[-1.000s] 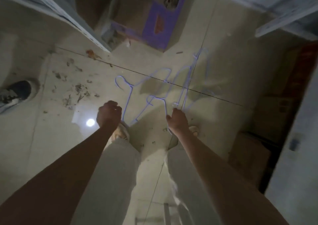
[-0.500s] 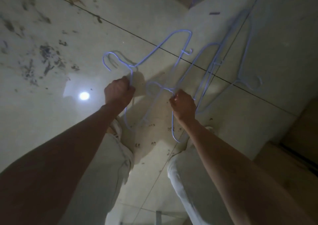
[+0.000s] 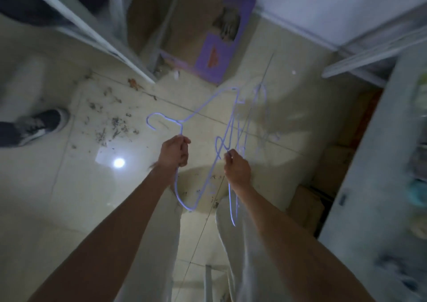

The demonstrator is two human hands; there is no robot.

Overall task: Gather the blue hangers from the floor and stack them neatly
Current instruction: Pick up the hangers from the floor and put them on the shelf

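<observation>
My left hand (image 3: 174, 152) is closed around the neck of a thin blue wire hanger (image 3: 209, 103), whose hook curls to the left and whose frame runs up to the right and down below my fist. My right hand (image 3: 236, 169) grips a second blue hanger (image 3: 231, 197), which hangs down past my wrist and overlaps the first one. Both hangers are lifted off the pale tiled floor (image 3: 76, 186). Another faint blue hanger (image 3: 265, 107) is blurred beyond them; I cannot tell whether it lies on the floor or is held.
A purple cardboard box (image 3: 213, 57) stands ahead by a metal frame leg (image 3: 97, 33). Dirt and debris (image 3: 108, 121) lie to the left. Another person's dark shoe (image 3: 34, 126) is at the far left. Brown boxes (image 3: 305, 204) and a pale cabinet (image 3: 369, 186) stand on the right.
I have risen from a crouch: both hands lifted the hangers off the floor, and the view now takes in the box, shoe and cabinet again.
</observation>
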